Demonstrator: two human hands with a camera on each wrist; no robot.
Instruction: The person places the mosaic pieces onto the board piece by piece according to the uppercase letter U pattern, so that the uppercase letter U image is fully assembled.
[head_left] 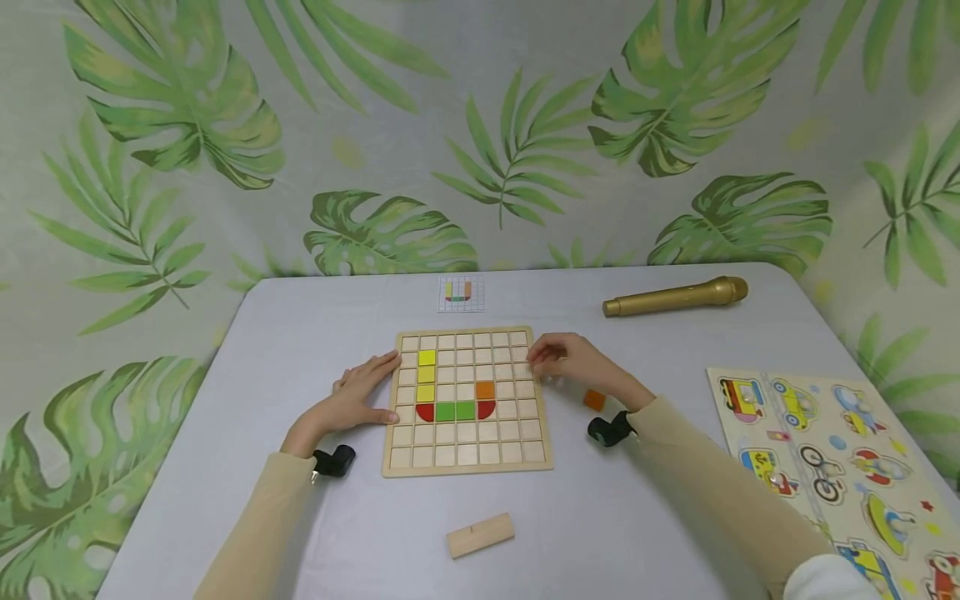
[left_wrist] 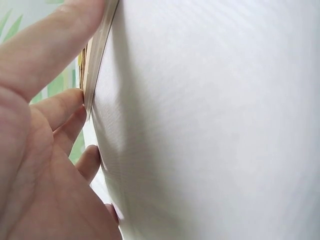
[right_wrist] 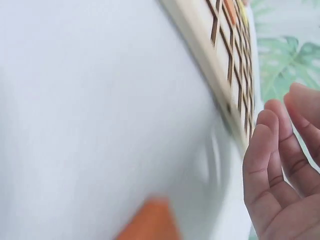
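Observation:
A square wooden grid board (head_left: pixel 467 472) lies mid-table. On it stand a column of yellow squares (head_left: pixel 426 374), two green squares (head_left: pixel 455 411), red quarter-round pieces (head_left: pixel 424 412) at both lower corners and one orange square (head_left: pixel 485 390). My left hand (head_left: pixel 348 397) rests at the board's left side, its thumb and extended fingertips at the frame. My right hand (head_left: pixel 573 363) hovers by the upper right edge, fingers loosely bent with nothing visible between them. A loose orange block (head_left: pixel 594 400) lies on the tablecloth beneath the right wrist.
Behind the board lies a small pattern card (head_left: pixel 461 294). A gold microphone (head_left: pixel 675 297) is at the back right. A vehicle puzzle board (head_left: pixel 776 436) occupies the right side. Near the front sits a plain wooden block (head_left: pixel 481 536). Leaf-print cloth hangs behind the table.

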